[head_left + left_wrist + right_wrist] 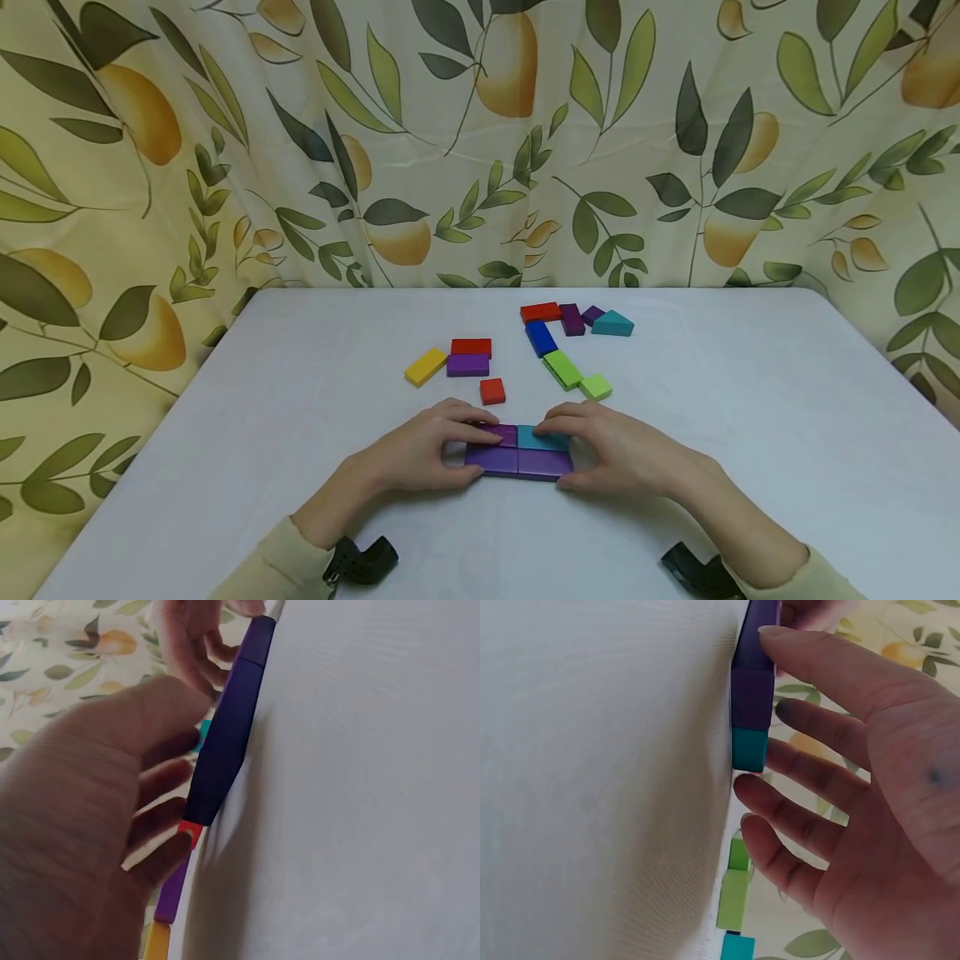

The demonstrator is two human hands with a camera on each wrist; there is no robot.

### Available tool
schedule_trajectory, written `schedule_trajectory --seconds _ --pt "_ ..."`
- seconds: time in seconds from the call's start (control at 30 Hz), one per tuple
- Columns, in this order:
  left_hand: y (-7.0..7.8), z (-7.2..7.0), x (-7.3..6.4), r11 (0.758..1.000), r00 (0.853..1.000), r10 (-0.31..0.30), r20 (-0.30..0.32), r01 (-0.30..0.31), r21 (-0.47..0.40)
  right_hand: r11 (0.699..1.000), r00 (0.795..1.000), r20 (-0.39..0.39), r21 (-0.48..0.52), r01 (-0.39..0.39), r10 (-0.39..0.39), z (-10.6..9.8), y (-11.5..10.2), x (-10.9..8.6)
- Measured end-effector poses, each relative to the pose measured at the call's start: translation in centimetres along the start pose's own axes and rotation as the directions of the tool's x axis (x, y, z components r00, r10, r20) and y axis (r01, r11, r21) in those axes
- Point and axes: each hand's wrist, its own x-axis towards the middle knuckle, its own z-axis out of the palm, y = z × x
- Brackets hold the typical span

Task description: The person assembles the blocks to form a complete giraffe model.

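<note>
Four flat blocks lie together in two rows on the white table. The front row is a left purple block (491,460) and a right purple block (543,464); behind them are a plum block (508,434) and a teal block (553,440). My left hand (427,446) holds the left end, thumb at the left purple block's front edge and fingertips over the plum block. At the other end my right hand (622,446) pinches the right purple block and the teal block between thumb and forefinger. The right wrist view shows that thumb (817,660) against purple.
Farther back lie a small red block (492,391), a purple block (468,365), a long red block (471,347) and a yellow block (426,367). Right of these, green blocks (562,369), a blue block (541,338) and several others form a bent line. A patterned curtain (480,167) hangs behind.
</note>
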Motion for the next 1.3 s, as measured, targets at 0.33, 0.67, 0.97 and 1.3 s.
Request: schedule_trajectory --seconds 0.33,0.67,0.97,1.3 --pt "-0.3 -1.3 0.2 0.999 0.988 -0.050 -0.146 0.051 0.003 1.000 0.999 -0.036 -0.024 0.016 -0.017 -0.1 -0.1 0.0" --pt "-1.3 -2.1 0.5 0.995 0.972 -0.096 -0.212 0.093 -0.022 1.000 0.999 -0.047 -0.015 0.011 -0.012 -0.7 -0.1 0.6" --pt "-1.1 -1.4 0.2 0.996 0.997 -0.034 -0.071 0.028 -0.081 0.996 0.987 -0.135 0.003 0.092 -0.091 -2.9 -0.1 3.6" --pt "-0.7 -0.7 0.2 0.997 0.999 -0.047 0.020 0.048 -0.054 0.997 0.984 -0.168 0.035 0.069 -0.062 -4.3 1.0 6.8"
